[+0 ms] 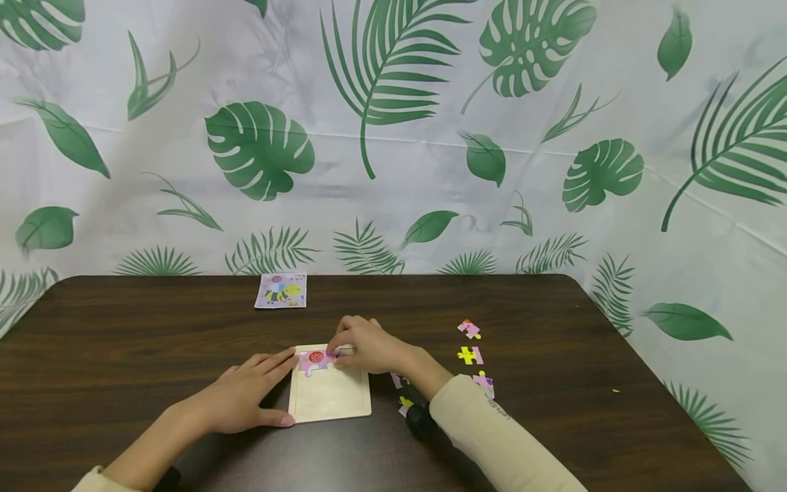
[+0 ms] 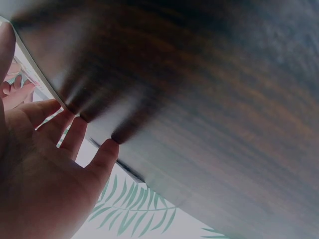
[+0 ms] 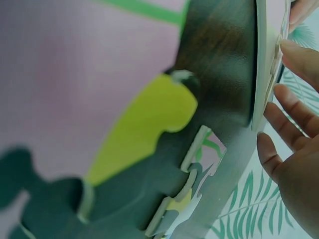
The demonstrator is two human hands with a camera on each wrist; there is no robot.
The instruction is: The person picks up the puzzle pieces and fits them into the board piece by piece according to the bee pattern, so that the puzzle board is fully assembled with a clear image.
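Observation:
A square wooden puzzle tray (image 1: 335,396) lies on the table, with joined pink puzzle pieces (image 1: 316,357) showing a red round shape along its upper left. My left hand (image 1: 246,393) rests against the tray's left side, fingers stretched to the upper corner and thumb at the lower one. In the left wrist view its fingertips (image 2: 112,145) touch the tabletop by the tray's edge. At the tray's upper right, my right hand (image 1: 367,347) pinches a puzzle piece (image 1: 337,353), mostly hidden under the fingers. Its other fingers (image 3: 285,124) reach by the tray's edge in the right wrist view.
Loose puzzle pieces (image 1: 470,355) lie right of the tray, some partly behind my right forearm. A picture card (image 1: 281,291) with a bee lies near the back edge of the dark wooden table (image 1: 154,328). Behind hangs a leaf-print cloth (image 1: 418,178).

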